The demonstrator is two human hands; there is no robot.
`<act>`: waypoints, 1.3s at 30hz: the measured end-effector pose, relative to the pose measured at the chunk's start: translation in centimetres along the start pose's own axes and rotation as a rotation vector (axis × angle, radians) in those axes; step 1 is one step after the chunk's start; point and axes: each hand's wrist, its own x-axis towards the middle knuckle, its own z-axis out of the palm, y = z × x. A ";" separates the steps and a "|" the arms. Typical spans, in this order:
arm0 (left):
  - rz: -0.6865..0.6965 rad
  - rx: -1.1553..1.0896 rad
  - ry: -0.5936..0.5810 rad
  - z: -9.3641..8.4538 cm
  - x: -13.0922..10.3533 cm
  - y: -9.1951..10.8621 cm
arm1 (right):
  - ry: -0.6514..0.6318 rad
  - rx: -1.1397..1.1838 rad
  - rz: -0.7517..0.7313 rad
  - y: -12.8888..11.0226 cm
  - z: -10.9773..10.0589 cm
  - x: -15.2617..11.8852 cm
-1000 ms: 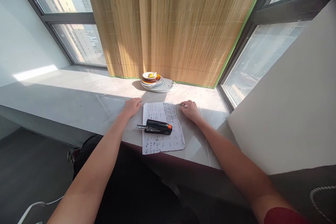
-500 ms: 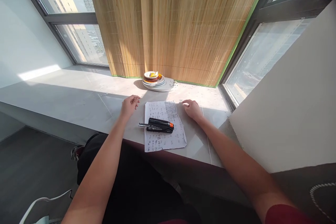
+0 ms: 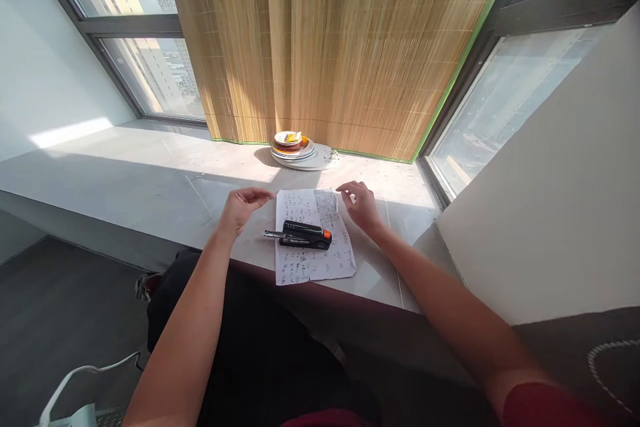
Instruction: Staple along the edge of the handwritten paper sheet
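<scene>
A handwritten sheet of paper lies flat on the ledge, its upper right part densely scribbled. Across its middle rests a black tool with an orange end, stapler-like in shape. A silvery pen-like piece sticks out on its left side. At the paper's upper left corner, my left hand has its fingertips drawn together in a pinch. By the upper right corner, my right hand is curled, thumb and finger close together. Whether the paper's edge is between either hand's fingertips is too small to make out.
Behind the paper stands a stack of plates and small dishes, against a bamboo blind. The tiled ledge ends in a front edge near my lap. A wall borders the right side. A white cable is at lower left.
Both hands have moved inward to the paper's upper corners, the left going right and the right going left. Their fingertips have come together. Paper and black tool stay put.
</scene>
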 end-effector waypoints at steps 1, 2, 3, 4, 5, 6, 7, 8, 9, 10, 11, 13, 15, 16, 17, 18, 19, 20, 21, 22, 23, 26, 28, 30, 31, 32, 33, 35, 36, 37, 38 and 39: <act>0.001 -0.013 0.001 0.1 -0.1 0.1 | 0.007 0.050 -0.042 -1.0 0.0 -0.4; 0.000 -0.030 0.004 0.2 -0.1 0.2 | -0.008 0.104 -0.076 -1.9 0.0 -0.7; 0.001 -0.047 0.007 0.4 -0.1 0.2 | -0.056 0.159 -0.112 -2.6 0.0 -1.1; 0.002 -0.058 0.004 0.5 -0.2 0.3 | -0.131 0.208 -0.154 -3.3 -0.1 -1.4; 0.006 -0.064 -0.002 0.7 -0.2 0.3 | -0.229 0.243 -0.203 -3.8 -0.1 -1.7; 0.011 -0.065 -0.008 0.8 -0.2 0.3 | -0.337 0.260 -0.256 -4.2 -0.1 -1.9; 0.016 -0.063 -0.009 0.9 -0.2 0.3 | -0.438 0.258 -0.308 -4.4 0.0 -2.1; 0.022 -0.058 -0.007 1.1 -0.2 0.4 | -0.519 0.241 -0.352 -4.5 0.1 -2.3; 0.026 -0.051 -0.004 1.2 -0.3 0.4 | -0.576 0.215 -0.383 -4.6 0.3 -2.5; 0.027 -0.044 -0.004 1.3 -0.3 0.4 | -0.615 0.190 -0.402 -4.7 0.5 -2.6; 0.027 -0.036 -0.004 1.5 -0.3 0.5 | -0.639 0.172 -0.414 -4.8 0.7 -2.7; 0.028 -0.021 -0.004 1.6 -0.4 0.5 | -0.651 0.160 -0.419 -4.9 1.0 -2.8; 0.034 -0.003 -0.002 1.8 -0.4 0.4 | -0.643 0.170 -0.417 -5.0 1.2 -2.9; 0.038 0.006 -0.002 1.8 -0.5 0.4 | -0.635 0.173 -0.417 -5.0 1.2 -3.0; 0.039 0.015 -0.008 1.9 -0.5 0.4 | -0.628 0.173 -0.419 -5.0 1.3 -3.0; 0.036 0.021 -0.018 1.9 -0.5 0.3 | -0.624 0.170 -0.423 -5.0 1.4 -3.1; 0.031 0.026 -0.025 2.0 -0.5 0.3 | -0.623 0.165 -0.426 -5.0 1.4 -3.1; 0.026 0.028 -0.028 2.0 -0.5 0.3 | -0.620 0.155 -0.427 -4.9 1.5 -3.2; 0.020 0.031 -0.030 2.1 -0.5 0.4 | -0.617 0.142 -0.427 -4.9 1.6 -3.2; 0.016 0.036 -0.033 2.2 -0.5 0.4 | -0.609 0.128 -0.424 -4.9 1.7 -3.3; 0.014 0.042 -0.035 2.3 -0.6 0.5 | -0.600 0.115 -0.421 -4.9 1.8 -3.3; 0.023 0.072 -0.040 2.5 -0.6 0.9 | -0.576 0.104 -0.413 -5.1 1.8 -3.4; 0.036 0.094 -0.027 2.6 -0.6 1.1 | -0.560 0.115 -0.397 -5.1 1.8 -3.5; 0.050 0.109 -0.014 2.6 -0.7 1.2 | -0.536 0.125 -0.370 -5.1 1.7 -3.5; 0.057 0.110 -0.008 2.6 -0.7 1.2 | -0.518 0.130 -0.355 -5.0 1.7 -3.5; 0.060 0.107 -0.002 2.6 -0.7 1.2 | -0.492 0.135 -0.339 -5.0 1.8 -3.5; 0.060 0.101 0.003 2.6 -0.7 1.1 | -0.459 0.138 -0.322 -4.9 1.8 -3.5; 0.054 0.076 0.008 2.5 -0.7 0.9 | -0.375 0.137 -0.279 -4.7 1.8 -3.5; 0.047 0.060 0.006 2.4 -0.7 0.8 | -0.329 0.134 -0.252 -4.6 1.8 -3.4; 0.041 0.043 0.002 2.3 -0.7 0.6 | -0.287 0.131 -0.224 -4.6 1.8 -3.3; 0.037 0.028 -0.002 2.3 -0.6 0.5 | -0.253 0.131 -0.199 -4.5 1.8 -3.3; 0.038 0.017 -0.004 2.2 -0.6 0.4 | -0.227 0.134 -0.178 -4.5 1.7 -3.2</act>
